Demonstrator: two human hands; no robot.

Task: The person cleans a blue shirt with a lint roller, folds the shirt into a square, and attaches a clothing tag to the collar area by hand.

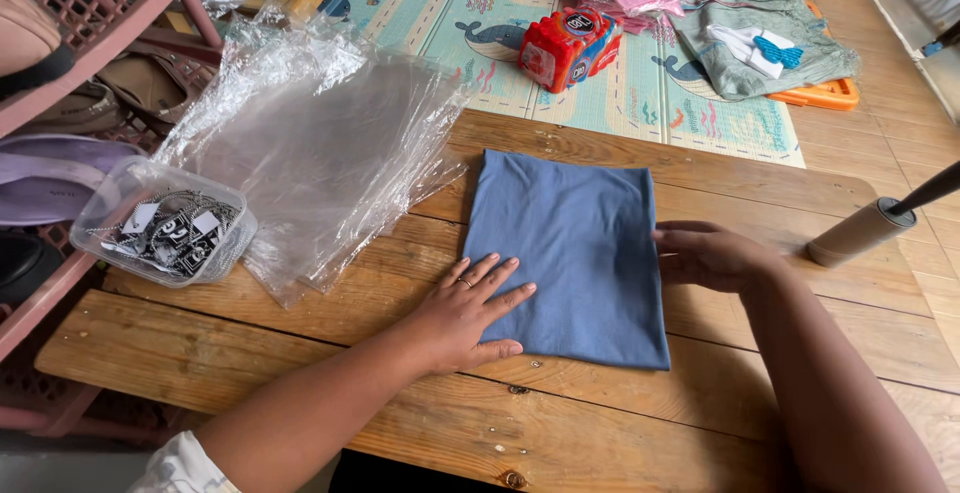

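Note:
A folded blue cloth point(575, 243) lies flat on the wooden table point(620, 423). My left hand point(465, 313) rests palm down on the cloth's lower left corner, fingers spread, a ring on one finger. My right hand point(710, 256) presses against the cloth's right edge with the fingers laid flat. Neither hand grips anything.
A pile of clear plastic bags point(320, 143) lies at the table's left. A clear tub of tags and chains point(165, 223) sits at the left edge. A lint roller point(865, 230) lies at the right. Beyond are a play mat point(640, 83), a red toy point(568, 48) and clothes point(755, 38); pink racks point(90, 13) stand left.

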